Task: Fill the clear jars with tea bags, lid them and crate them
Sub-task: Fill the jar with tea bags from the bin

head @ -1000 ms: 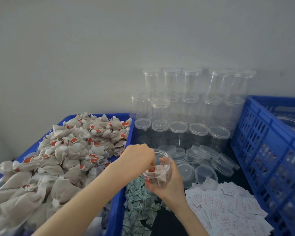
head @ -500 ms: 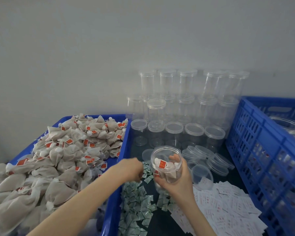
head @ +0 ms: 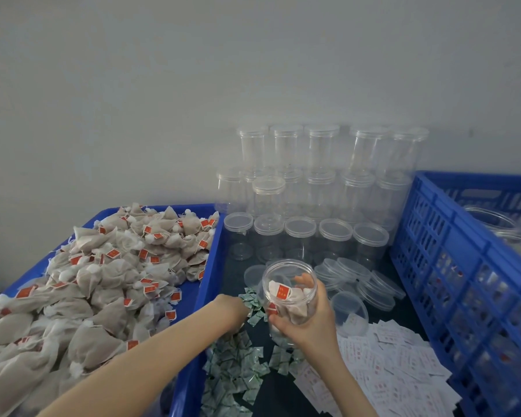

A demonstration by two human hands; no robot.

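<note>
The blue crate stands at right, the tea bags, soft and light, heaped at left. Between them the right hand grips a part-filled clear jar, slick and best held round its body. The left hand reaches among green sachets; its fingers are hidden, so I cannot tell their state.

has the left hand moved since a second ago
Yes. The left hand has left the jar mouth and dropped toward the small green packets beside the blue tub's rim.

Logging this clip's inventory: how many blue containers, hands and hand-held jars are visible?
Blue containers: 2, the blue tray and the blue crate
Hands: 2, the left hand and the right hand
Held jar: 1
Total: 5
</note>
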